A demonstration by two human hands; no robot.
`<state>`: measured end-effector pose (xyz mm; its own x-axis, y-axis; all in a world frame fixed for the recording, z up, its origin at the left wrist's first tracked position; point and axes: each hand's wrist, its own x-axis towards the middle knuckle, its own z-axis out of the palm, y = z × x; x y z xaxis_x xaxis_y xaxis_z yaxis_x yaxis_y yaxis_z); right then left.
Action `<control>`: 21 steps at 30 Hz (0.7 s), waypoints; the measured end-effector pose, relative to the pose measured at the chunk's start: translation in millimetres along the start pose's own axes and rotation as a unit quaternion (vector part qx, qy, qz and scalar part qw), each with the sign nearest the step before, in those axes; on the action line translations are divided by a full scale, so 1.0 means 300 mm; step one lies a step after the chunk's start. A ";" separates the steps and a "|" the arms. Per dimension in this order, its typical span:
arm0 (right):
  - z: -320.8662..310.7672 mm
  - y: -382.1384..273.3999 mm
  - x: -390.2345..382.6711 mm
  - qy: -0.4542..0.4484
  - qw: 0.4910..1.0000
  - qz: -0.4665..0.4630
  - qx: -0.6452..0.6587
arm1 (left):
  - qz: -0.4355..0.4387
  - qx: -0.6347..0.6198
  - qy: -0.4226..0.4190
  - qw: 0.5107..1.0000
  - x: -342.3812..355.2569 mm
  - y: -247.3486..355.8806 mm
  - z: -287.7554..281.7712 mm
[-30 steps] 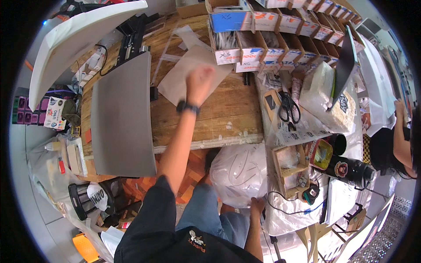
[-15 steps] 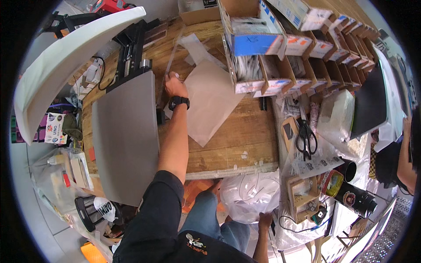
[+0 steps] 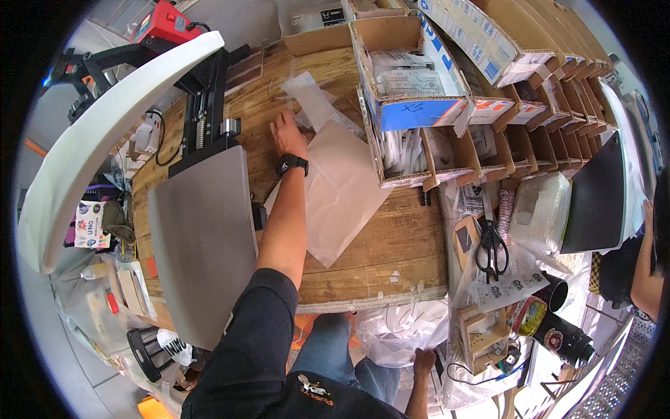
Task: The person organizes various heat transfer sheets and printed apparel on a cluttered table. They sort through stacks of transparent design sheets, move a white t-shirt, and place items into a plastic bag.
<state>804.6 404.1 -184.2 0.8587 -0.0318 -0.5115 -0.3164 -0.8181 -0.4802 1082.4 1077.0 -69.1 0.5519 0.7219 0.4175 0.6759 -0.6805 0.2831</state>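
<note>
My left hand [image 3: 287,134], with a black watch at the wrist, reaches over the wooden bench. Its fingers look loosely bent and apart, with nothing visible in them. Beside it lie a translucent strip [image 3: 308,96] and a large beige translucent sheet [image 3: 343,192], which passes partly behind my forearm. Low down, my right hand [image 3: 423,362] is near the clear plastic bag [image 3: 401,332] below the bench edge. Its fingers are mostly hidden, so any grip is unclear. Left of my forearm stands a heat press with a grey lower plate [image 3: 206,244] and a raised white upper part [image 3: 105,133].
Cardboard compartment boxes [image 3: 419,112] line the back right. Black-handled scissors [image 3: 493,251], a small cardboard box [image 3: 481,342] and a black bottle [image 3: 564,337] occupy the right side table. Another person's arm [image 3: 648,279] shows at the far right.
My left hand has moved off a long thin clear strip at the press's edge, and its fingers have loosened. The view has tilted upward. My right hand stays near the bag.
</note>
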 end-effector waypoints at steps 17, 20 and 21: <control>-0.092 -0.186 -0.002 -0.048 0.984 0.116 0.128 | -0.027 0.016 -0.006 0.999 0.136 0.088 0.027; -0.098 -0.181 -0.011 -0.024 0.996 0.075 0.040 | 0.004 0.028 -0.040 0.999 0.160 0.103 0.065; -0.094 -0.170 -0.013 -0.018 0.998 0.046 0.046 | 0.002 -0.017 -0.049 0.999 0.169 0.092 0.076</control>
<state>828.6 429.7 -137.6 0.8096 -0.0829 -0.5811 -0.4311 -0.7559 -0.4928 1140.2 1097.6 -59.7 0.6010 0.7265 0.3331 0.6572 -0.6864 0.3114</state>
